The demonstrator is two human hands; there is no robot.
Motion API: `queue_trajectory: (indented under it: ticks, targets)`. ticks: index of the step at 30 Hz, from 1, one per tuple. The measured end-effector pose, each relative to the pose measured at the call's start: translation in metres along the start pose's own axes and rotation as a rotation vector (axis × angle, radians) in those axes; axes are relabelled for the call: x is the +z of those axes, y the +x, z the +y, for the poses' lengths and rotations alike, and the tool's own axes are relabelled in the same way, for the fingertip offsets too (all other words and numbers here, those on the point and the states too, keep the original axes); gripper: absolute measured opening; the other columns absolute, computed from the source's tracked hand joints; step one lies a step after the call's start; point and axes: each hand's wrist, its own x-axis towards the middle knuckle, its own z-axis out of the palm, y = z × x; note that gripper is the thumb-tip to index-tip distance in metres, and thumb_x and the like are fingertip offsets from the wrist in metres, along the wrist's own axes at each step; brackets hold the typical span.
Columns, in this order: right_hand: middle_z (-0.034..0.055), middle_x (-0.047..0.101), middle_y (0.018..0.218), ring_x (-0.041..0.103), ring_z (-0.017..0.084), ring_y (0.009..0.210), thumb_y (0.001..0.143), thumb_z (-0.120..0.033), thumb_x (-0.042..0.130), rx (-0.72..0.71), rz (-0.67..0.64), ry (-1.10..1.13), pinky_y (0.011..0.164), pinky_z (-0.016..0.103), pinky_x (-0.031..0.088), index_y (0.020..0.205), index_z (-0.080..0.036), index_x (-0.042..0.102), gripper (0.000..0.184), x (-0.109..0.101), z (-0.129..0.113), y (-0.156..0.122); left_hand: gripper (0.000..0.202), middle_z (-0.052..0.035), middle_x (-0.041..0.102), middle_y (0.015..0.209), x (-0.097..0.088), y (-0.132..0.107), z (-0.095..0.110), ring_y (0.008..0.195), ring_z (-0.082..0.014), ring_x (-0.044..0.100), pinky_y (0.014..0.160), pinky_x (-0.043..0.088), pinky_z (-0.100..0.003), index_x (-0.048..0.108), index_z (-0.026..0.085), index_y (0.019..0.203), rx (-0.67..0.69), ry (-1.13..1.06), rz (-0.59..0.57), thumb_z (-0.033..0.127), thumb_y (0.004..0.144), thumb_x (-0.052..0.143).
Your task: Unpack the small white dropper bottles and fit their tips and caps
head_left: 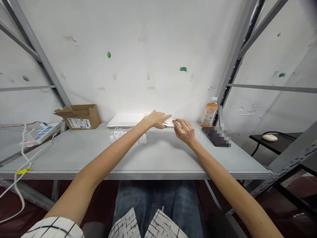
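Note:
A stack of flat white sheets (126, 119) lies at the back of the table against the wall. My left hand (157, 119) rests over its right part, with the index finger stretched out to the right. My right hand (184, 130) is at the right end of the stack, fingers bent and closed at the edge of a white sheet (169, 121). Just in front of the stack lie several small white pieces with thin loops (116, 135); my left forearm hides some of them.
An opened cardboard box (83, 117) stands at the back left, beside a power strip (41, 135) with white cables. At the back right are an orange drink bottle (209, 112) and a dark, pixelated object (217, 136). Metal posts (230, 72) frame the table (158, 162).

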Motion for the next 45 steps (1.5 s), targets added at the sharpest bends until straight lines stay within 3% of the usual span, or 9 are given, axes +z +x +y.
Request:
queue_trajectory:
  ticks: [3,7,11,16,22,25,32,39,45]
  targets:
    - [0.0108,0.070,0.104,0.060,0.019,0.086,0.095,-0.018,0.042,0.027,0.046,0.026,0.066,0.030,0.036,0.109,-0.016,0.067,0.029,-0.002,-0.002,0.002,0.047,-0.0099,0.067,0.110,0.002,0.000,-0.005,0.095,-0.0240,0.062,0.072,0.043,-0.031,0.044,0.026,0.138,0.038,-0.108,-0.008,0.032,0.091,0.044]
    - [0.0113,0.070,0.101,0.060,0.021,0.087,0.097,-0.033,0.044,0.138,0.084,0.136,0.064,0.029,0.039,0.103,-0.015,0.070,0.032,-0.006,-0.007,0.005,0.043,-0.0108,0.065,0.107,0.005,-0.001,-0.010,0.090,-0.0236,0.062,0.068,0.042,-0.031,0.047,0.025,0.134,0.032,-0.043,0.068,0.033,0.092,0.046]
    - [0.0120,0.070,0.101,0.063,0.022,0.093,0.100,-0.039,0.031,0.502,0.084,0.318,0.069,0.030,0.044,0.093,-0.017,0.071,0.047,-0.007,0.002,0.005,0.038,-0.0127,0.063,0.106,0.003,-0.005,-0.010,0.088,-0.0244,0.062,0.070,0.041,-0.032,0.053,0.022,0.125,-0.001,0.151,0.096,0.025,0.088,0.052]
    - [0.0094,0.068,0.089,0.065,0.015,0.065,0.099,-0.048,0.033,1.063,-0.187,0.809,0.058,0.026,0.050,0.090,-0.014,0.067,0.049,0.002,0.020,-0.002,0.041,-0.0129,0.064,0.106,0.001,-0.010,-0.005,0.092,-0.0254,0.060,0.076,0.039,-0.035,0.054,0.021,0.122,0.062,0.338,0.172,0.011,0.082,0.054]
    - [0.0054,0.061,0.076,0.063,0.015,0.054,0.095,-0.036,0.046,1.402,-0.489,1.138,0.047,0.028,0.054,0.104,-0.014,0.058,0.026,0.009,0.014,-0.002,0.039,-0.0134,0.065,0.106,0.004,-0.008,-0.003,0.091,-0.0255,0.060,0.076,0.037,-0.036,0.057,0.020,0.117,0.080,0.377,0.155,0.010,0.079,0.056]
    - [0.0024,0.058,0.066,0.064,0.018,0.052,0.094,-0.029,0.047,1.490,-0.525,1.245,0.046,0.031,0.055,0.109,-0.015,0.052,0.022,0.010,0.013,0.000,0.041,-0.0139,0.065,0.106,0.002,-0.011,0.000,0.091,-0.0260,0.060,0.076,0.037,-0.037,0.057,0.021,0.117,0.090,0.393,0.156,0.010,0.078,0.055]
    - [0.0014,0.057,0.056,0.056,0.013,0.042,0.091,-0.029,0.056,1.539,-0.581,1.219,0.038,0.022,0.046,0.092,-0.012,0.055,0.017,0.006,0.020,0.000,0.044,-0.0128,0.066,0.106,-0.002,-0.022,-0.002,0.093,-0.0261,0.060,0.080,0.038,-0.038,0.055,0.023,0.121,0.081,0.390,0.185,0.016,0.077,0.057]
    - [0.0051,0.061,0.064,0.062,0.015,0.047,0.096,-0.031,0.051,1.659,-0.582,1.196,0.043,0.025,0.054,0.102,-0.011,0.050,0.021,0.005,0.023,0.000,0.038,-0.0138,0.066,0.105,0.004,-0.025,-0.013,0.094,-0.0265,0.059,0.079,0.037,-0.037,0.056,0.021,0.116,0.063,0.381,0.184,0.014,0.078,0.057]
    - [0.0009,0.054,0.064,0.069,0.019,0.057,0.089,-0.023,0.063,1.634,-0.547,1.271,0.056,0.033,0.062,0.094,-0.010,0.054,0.017,0.011,0.024,-0.004,0.036,-0.0127,0.065,0.102,0.015,-0.026,-0.032,0.093,-0.0258,0.058,0.078,0.037,-0.036,0.056,0.021,0.115,0.019,0.392,0.140,0.016,0.079,0.055]
